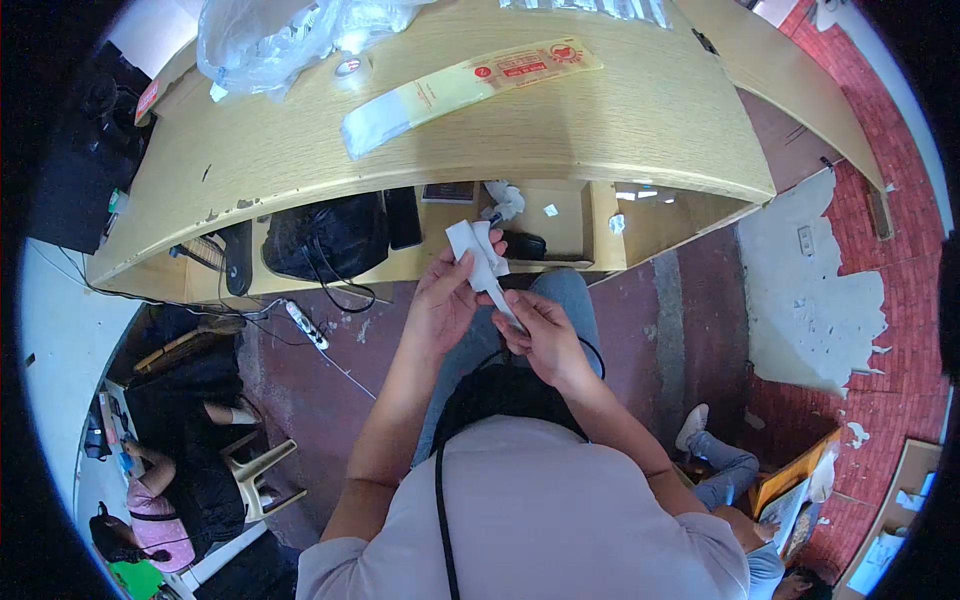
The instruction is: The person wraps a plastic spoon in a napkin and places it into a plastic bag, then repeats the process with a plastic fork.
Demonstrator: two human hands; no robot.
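hands (447, 298) hold white strip (484, 262) before desk edge (650, 178), floor (625, 330) showing either side.

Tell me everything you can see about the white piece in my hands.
The white piece looks like thin folded paper or tissue. Its upper end is broad and creased, and it narrows toward the lower right. It slants in front of the desk. Your left hand holds the broad part, your right hand the narrow end. I can't tell whether it wraps anything.
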